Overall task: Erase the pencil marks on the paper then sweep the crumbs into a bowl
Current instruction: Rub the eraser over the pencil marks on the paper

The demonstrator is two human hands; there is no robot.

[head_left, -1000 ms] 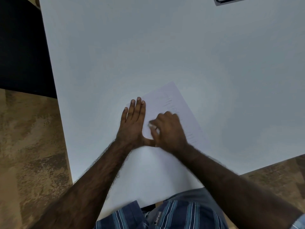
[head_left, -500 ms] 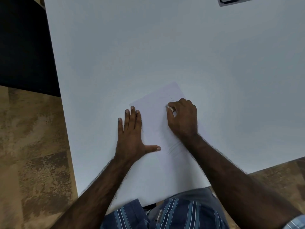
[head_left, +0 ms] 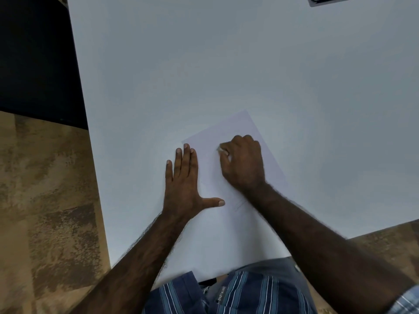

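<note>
A pale sheet of paper [head_left: 235,128] lies at an angle on the white table [head_left: 204,64], near the front edge. My left hand [head_left: 184,184] rests flat on the paper's left edge, fingers together and thumb spread to the right. My right hand [head_left: 243,162] is closed around a small white eraser [head_left: 221,149], whose tip shows at the fingertips and presses on the sheet's upper half. Faint pencil lines [head_left: 239,205] show on the paper just below my right wrist. No bowl is in view.
A grey flat object [head_left: 328,0] pokes in at the table's far right edge. The table's left edge runs beside a brown patterned floor [head_left: 45,200] and a dark area [head_left: 34,53]. My striped shirt [head_left: 238,295] fills the bottom.
My right hand with the eraser moved from beside my left thumb up the paper, then slightly left. My left hand slid down a little, thumb spread.
</note>
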